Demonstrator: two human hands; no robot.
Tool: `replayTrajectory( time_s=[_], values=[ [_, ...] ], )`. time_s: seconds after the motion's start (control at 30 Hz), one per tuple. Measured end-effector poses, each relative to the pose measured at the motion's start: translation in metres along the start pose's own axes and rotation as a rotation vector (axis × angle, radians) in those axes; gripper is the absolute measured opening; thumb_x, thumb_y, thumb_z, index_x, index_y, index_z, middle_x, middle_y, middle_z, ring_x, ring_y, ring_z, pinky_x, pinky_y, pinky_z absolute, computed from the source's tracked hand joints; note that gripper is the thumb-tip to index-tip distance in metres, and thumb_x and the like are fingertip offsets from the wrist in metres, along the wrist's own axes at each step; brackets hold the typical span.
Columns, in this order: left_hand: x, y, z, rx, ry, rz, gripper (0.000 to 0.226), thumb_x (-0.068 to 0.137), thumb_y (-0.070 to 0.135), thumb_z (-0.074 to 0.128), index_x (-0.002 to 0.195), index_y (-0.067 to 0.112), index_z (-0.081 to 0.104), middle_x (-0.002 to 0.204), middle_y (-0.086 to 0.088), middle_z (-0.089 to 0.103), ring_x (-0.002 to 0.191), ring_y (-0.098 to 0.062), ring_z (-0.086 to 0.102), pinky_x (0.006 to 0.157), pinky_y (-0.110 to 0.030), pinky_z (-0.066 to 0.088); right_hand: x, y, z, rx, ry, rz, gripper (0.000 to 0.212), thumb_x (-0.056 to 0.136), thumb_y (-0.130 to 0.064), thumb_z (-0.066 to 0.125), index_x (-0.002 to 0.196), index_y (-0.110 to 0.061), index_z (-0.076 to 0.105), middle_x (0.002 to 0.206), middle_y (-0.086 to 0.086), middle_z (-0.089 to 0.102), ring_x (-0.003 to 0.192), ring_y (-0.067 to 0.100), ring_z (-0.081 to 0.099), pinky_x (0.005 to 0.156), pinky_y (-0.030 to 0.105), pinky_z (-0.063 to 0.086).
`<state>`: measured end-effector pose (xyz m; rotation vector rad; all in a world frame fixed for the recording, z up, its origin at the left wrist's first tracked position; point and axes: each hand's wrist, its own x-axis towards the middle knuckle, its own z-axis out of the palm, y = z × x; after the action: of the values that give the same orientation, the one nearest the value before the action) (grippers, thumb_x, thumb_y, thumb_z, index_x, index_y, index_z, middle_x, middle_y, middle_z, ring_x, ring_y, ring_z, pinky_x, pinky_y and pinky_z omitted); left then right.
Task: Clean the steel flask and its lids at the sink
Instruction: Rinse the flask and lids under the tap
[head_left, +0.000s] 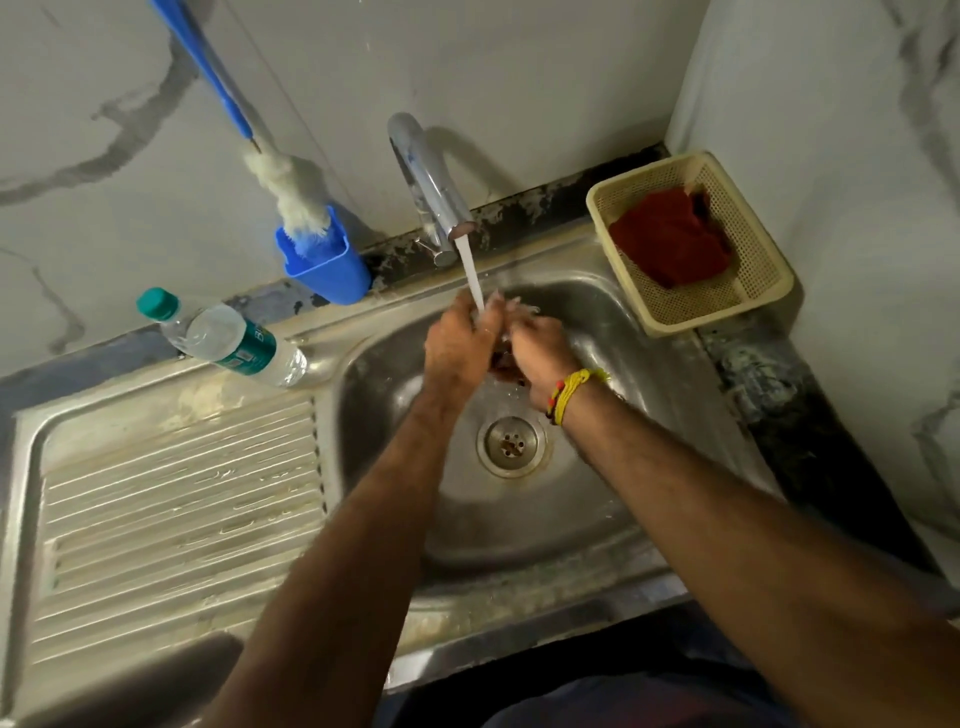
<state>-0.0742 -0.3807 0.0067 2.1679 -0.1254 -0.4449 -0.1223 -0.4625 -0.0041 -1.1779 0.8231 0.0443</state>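
Observation:
Both my hands meet over the steel sink basin (597, 499), under the water stream (474, 280) running from the chrome tap (431, 192). My left hand (457, 345) has its fingertips in the stream. My right hand (537, 351), with a yellow thread band at the wrist, presses against it from the right. A small dark patch (503, 359) shows between the palms; I cannot tell whether it is an object or shadow. No steel flask or lid is in view.
A ribbed steel drainboard (171, 499) lies left of the basin. On the rim behind it lies a plastic water bottle (228, 340). A blue holder (324, 265) with a white brush stands by the wall. At the right, a cream basket (748, 291) holds a red cloth (670, 239).

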Motion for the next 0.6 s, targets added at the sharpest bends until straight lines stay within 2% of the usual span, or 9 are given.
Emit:
replayTrajectory(
  time_s=[0.07,0.1,0.17,0.2,0.3,0.4,0.47,0.53,0.6],
  values=[
    [0.010,-0.005,-0.003,-0.106,0.015,-0.120,0.025,0.096,0.043,0.049,0.100,0.027,0.067,0.097,-0.003,0.072,0.091,-0.022,0.069,0.089,-0.044,0.059,-0.001,0.006,0.006,-0.113,-0.043,-0.086,0.025,0.102,-0.031,0.056,0.105,-0.012,0.072,0.086,0.009,0.073,0.066,0.019,0.068,0.055,0.028,0.053],
    [0.012,-0.007,-0.004,-0.100,0.023,-0.115,0.030,0.095,0.046,0.048,0.103,0.025,0.068,0.100,-0.005,0.072,0.094,-0.025,0.069,0.091,-0.044,0.058,-0.001,0.006,0.009,-0.105,0.005,-0.096,0.025,0.102,-0.032,0.054,0.101,-0.013,0.072,0.085,0.009,0.073,0.066,0.020,0.069,0.055,0.029,0.054],
    [0.005,-0.003,-0.001,-0.003,0.007,0.004,0.036,0.100,0.050,0.051,0.113,0.020,0.066,0.100,-0.002,0.072,0.091,-0.020,0.069,0.084,-0.034,0.058,0.005,0.001,0.006,-0.007,0.140,-0.020,0.037,0.102,-0.043,0.051,0.098,-0.013,0.073,0.085,0.009,0.074,0.070,0.022,0.071,0.057,0.031,0.057],
    [0.000,-0.002,0.001,-0.007,-0.003,0.044,0.037,0.101,0.049,0.052,0.116,0.018,0.065,0.098,-0.001,0.071,0.086,-0.017,0.069,0.077,-0.030,0.058,0.006,-0.004,0.002,0.050,0.120,0.056,0.043,0.102,-0.046,0.049,0.101,-0.011,0.073,0.083,0.008,0.073,0.067,0.021,0.069,0.055,0.028,0.055],
    [-0.001,-0.007,-0.003,-0.357,-0.177,-0.061,0.031,0.105,0.039,0.051,0.123,0.017,0.063,0.095,-0.004,0.069,0.068,-0.010,0.064,0.053,-0.019,0.050,0.003,-0.007,-0.009,0.277,-0.076,0.277,0.048,0.104,-0.047,0.044,0.112,-0.005,0.066,0.072,0.010,0.066,0.049,0.016,0.057,0.044,0.022,0.044],
    [-0.001,-0.017,-0.017,-0.615,-0.372,-0.123,0.022,0.105,0.029,0.054,0.124,0.027,0.064,0.104,-0.005,0.069,0.075,-0.015,0.063,0.061,-0.025,0.054,0.003,-0.011,-0.013,0.402,-0.121,0.343,0.048,0.105,-0.049,0.037,0.101,-0.009,0.062,0.066,0.010,0.063,0.045,0.014,0.052,0.041,0.018,0.039],
    [0.001,-0.019,-0.015,-0.577,-0.279,-0.154,0.022,0.105,0.025,0.053,0.123,0.023,0.065,0.103,-0.006,0.068,0.075,-0.017,0.063,0.061,-0.029,0.054,0.001,-0.013,-0.011,0.398,-0.156,0.340,0.039,0.105,-0.043,0.043,0.100,-0.010,0.062,0.074,0.011,0.064,0.054,0.016,0.055,0.042,0.020,0.043],
    [0.006,-0.013,-0.013,-0.504,-0.053,-0.192,0.020,0.106,0.025,0.049,0.113,0.016,0.066,0.098,-0.008,0.067,0.080,-0.021,0.063,0.061,-0.029,0.052,-0.005,-0.009,-0.002,0.391,-0.217,0.325,0.031,0.104,-0.036,0.049,0.106,-0.008,0.062,0.081,0.012,0.065,0.061,0.016,0.058,0.046,0.021,0.049],
    [0.008,-0.014,-0.013,-0.450,0.005,-0.116,0.016,0.106,0.025,0.050,0.106,0.016,0.064,0.094,-0.006,0.065,0.080,-0.019,0.061,0.058,-0.022,0.052,-0.007,-0.003,0.006,0.437,-0.208,0.321,0.033,0.105,-0.038,0.046,0.103,-0.009,0.062,0.074,0.009,0.063,0.055,0.013,0.056,0.045,0.019,0.046]
  ],
)
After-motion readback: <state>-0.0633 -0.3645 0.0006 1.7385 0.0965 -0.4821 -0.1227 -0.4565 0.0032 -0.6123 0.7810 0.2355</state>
